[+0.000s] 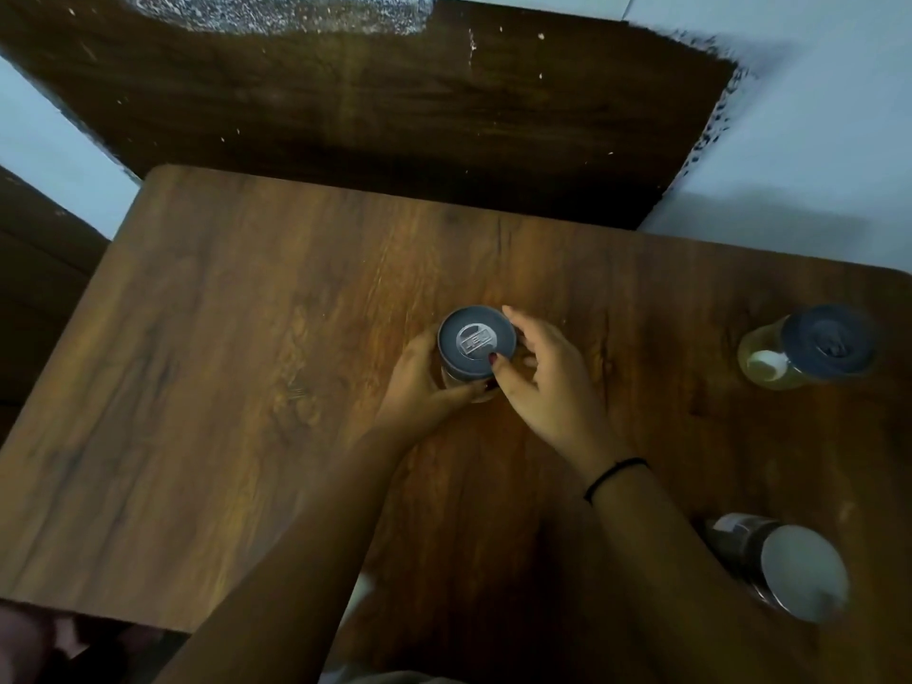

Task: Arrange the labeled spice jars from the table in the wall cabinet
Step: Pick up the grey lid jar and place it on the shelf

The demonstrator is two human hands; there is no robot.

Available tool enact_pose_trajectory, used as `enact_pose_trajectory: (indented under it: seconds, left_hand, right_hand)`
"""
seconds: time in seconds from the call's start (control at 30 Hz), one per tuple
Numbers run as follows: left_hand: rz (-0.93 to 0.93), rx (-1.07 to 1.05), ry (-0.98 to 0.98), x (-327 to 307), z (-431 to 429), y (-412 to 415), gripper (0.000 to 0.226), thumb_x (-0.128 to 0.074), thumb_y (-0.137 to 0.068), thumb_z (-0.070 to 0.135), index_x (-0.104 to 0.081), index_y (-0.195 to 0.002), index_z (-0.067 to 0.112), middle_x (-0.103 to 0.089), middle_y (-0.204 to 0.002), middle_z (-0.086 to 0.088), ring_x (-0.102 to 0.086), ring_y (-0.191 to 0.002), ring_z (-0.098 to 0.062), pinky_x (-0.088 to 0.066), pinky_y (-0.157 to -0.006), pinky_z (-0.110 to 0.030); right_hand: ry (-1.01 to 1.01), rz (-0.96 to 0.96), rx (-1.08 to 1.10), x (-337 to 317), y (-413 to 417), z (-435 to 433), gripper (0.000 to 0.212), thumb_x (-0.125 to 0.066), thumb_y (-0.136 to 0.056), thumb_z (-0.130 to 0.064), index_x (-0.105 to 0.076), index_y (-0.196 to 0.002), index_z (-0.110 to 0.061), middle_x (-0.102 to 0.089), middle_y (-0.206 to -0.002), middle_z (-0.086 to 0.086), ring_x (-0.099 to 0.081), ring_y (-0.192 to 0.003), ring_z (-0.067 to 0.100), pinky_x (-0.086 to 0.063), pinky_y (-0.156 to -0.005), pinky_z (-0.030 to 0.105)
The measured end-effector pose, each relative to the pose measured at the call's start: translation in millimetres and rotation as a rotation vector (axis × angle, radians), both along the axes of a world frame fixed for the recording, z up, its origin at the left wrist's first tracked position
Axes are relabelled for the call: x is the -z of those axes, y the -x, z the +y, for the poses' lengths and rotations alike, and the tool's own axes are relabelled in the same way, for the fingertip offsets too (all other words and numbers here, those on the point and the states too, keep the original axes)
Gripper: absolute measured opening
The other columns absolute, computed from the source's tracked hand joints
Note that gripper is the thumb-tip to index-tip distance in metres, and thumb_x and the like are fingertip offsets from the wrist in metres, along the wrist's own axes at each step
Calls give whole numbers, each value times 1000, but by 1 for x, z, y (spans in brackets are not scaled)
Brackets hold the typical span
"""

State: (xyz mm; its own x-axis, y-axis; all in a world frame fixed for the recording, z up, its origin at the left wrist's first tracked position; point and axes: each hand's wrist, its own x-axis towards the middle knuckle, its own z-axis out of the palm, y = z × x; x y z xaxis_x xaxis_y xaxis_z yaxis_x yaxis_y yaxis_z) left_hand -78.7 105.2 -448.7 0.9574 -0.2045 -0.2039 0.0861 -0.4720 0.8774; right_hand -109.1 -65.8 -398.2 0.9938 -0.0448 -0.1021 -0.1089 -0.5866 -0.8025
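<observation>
Both my hands on one jar [476, 350] mid-table. My left hand [419, 387] wraps its glass side from the left, thumb across the near side. My right hand [545, 382] cups it from the right, fingertips at the lid rim, thumb on the lid's edge; black band [614, 478] on that wrist. Three jars in all: this one with a round dark lid and embossed silver emblem; a yellowish dark-lidded jar [809, 345] far right; a white-lidded jar [784, 567] near right. Table [207, 367] smooth wood-grain.

Bare forearms; black band [613, 477] on right wrist; dark nail polish.
</observation>
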Motion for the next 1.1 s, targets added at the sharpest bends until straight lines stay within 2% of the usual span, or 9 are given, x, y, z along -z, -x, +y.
enact_pose_trajectory:
  seconds: [0.17,0.23,0.33,0.47,0.57,0.67,0.77,0.9,1.1]
  left_hand:
    - [33,-34,133,-26,3,-4,52,-84,-76,31,-57,-121,23,-65,-111,16,-64,-101,6,-54,-86,-20]
    - [41,-72,220,-49,3,-10,48,-79,-79,34,-58,-120,20,-68,-109,12,-66,-97,5,-54,-79,-17]
    - [22,-89,326,-82,6,-19,55,-71,-79,41,-58,-125,15,-69,-115,3,-68,-102,-7,-57,-81,-23]
    - [-40,-44,354,-125,13,-25,53,-67,-80,43,-57,-125,17,-67,-114,3,-69,-99,-9,-58,-78,-25]
    - [-123,-52,370,-151,18,-26,57,-67,-79,46,-60,-123,10,-70,-110,0,-70,-96,-12,-57,-73,-22]
    - [-192,-55,379,-175,24,-26,52,-68,-80,45,-64,-116,7,-72,-100,0,-71,-87,-9,-54,-67,-19]
    - [-250,-42,362,-193,26,-24,48,-69,-80,45,-67,-112,9,-73,-93,4,-70,-83,-6,-53,-65,-17]
    - [-308,-55,350,-212,30,-21,48,-75,-77,55,-71,-99,13,-74,-86,2,-70,-77,-8,-54,-63,-19]
    - [-345,-48,347,-233,37,-15,53,-68,-71,63,-72,-91,14,-73,-79,-1,-67,-69,-7,-51,-59,-18]
  right_hand:
    - [-79,-17,49,-14,1,-9,45,-49,-98,-5,-48,-142,-15,-53,-141,2,-50,-129,11,-46,-108,33]
    - [-111,36,73,-21,3,-13,48,-47,-96,1,-48,-142,-14,-54,-140,1,-50,-128,8,-45,-108,28]
    - [-210,111,71,-38,7,-14,51,-57,-94,-4,-46,-143,-14,-53,-140,-1,-50,-123,2,-46,-96,12]
    - [-358,79,37,-65,8,-7,48,-64,-92,-12,-51,-137,-24,-60,-129,-11,-57,-118,-2,-49,-101,24]
    - [-408,44,-15,-89,9,0,38,-57,-95,-10,-54,-126,-31,-63,-119,-16,-60,-113,-1,-50,-92,19]
    - [-486,-5,-44,-109,12,6,27,-48,-99,-15,-57,-124,-23,-65,-114,-13,-61,-110,-1,-48,-88,13]
    - [-460,-37,-49,-124,13,14,45,-51,-91,-46,-58,-127,-21,-66,-117,-10,-62,-110,1,-49,-89,21]
    - [-402,-115,-12,-134,11,25,64,-61,-77,-68,-56,-129,-31,-64,-122,-11,-63,-111,5,-55,-92,30]
    - [-473,-202,17,-147,18,37,63,-77,-78,-46,-56,-132,-20,-66,-120,-3,-65,-105,8,-57,-80,24]
